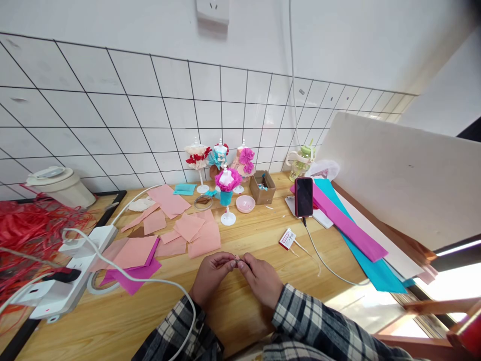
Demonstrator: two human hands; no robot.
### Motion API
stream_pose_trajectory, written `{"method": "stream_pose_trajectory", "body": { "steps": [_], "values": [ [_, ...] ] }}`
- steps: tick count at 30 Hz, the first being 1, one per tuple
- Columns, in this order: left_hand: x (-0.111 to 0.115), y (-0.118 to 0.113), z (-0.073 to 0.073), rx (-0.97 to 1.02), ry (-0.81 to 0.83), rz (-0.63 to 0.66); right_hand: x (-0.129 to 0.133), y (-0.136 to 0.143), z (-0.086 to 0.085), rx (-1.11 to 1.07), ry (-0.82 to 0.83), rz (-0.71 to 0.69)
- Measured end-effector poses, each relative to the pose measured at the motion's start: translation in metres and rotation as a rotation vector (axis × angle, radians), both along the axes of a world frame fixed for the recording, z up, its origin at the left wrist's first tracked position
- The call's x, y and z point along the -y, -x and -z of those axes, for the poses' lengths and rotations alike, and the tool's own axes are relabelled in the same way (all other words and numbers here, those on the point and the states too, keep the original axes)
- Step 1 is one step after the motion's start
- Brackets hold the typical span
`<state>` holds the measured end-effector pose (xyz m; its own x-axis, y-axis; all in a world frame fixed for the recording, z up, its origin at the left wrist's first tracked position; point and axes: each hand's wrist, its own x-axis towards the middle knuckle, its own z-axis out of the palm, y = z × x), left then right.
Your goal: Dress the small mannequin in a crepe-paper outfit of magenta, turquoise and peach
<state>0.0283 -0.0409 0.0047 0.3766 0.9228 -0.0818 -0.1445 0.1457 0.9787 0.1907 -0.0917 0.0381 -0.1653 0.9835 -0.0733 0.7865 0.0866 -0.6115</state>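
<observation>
My left hand [215,275] and my right hand [261,278] meet above the near middle of the wooden table, fingertips pinched together on something small that looks pale pink; its shape is too small to make out. Just beyond them stands a small white mannequin [228,218] wearing a magenta ruffle and a turquoise lower part. Three more dressed mannequins are behind it, one with red trim [197,158]. Pink paper pieces [205,238] lie left of my hands, with magenta sheets [137,281] farther left.
A pink bowl [245,203] and a cardboard box [262,188] stand behind my hands. A phone [303,197] is upright at right, near long coloured paper strips [349,225]. A power strip [80,260] lies left; its white cable [150,279] crosses my left sleeve.
</observation>
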Motion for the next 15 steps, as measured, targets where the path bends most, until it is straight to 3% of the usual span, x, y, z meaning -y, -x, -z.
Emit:
{"method": "stream_pose_trajectory", "body": {
  "steps": [15],
  "values": [
    [-0.001, 0.003, -0.005, -0.136, -0.059, 0.016, -0.005, -0.002, 0.014, -0.235, -0.004, 0.017]
  ]
}}
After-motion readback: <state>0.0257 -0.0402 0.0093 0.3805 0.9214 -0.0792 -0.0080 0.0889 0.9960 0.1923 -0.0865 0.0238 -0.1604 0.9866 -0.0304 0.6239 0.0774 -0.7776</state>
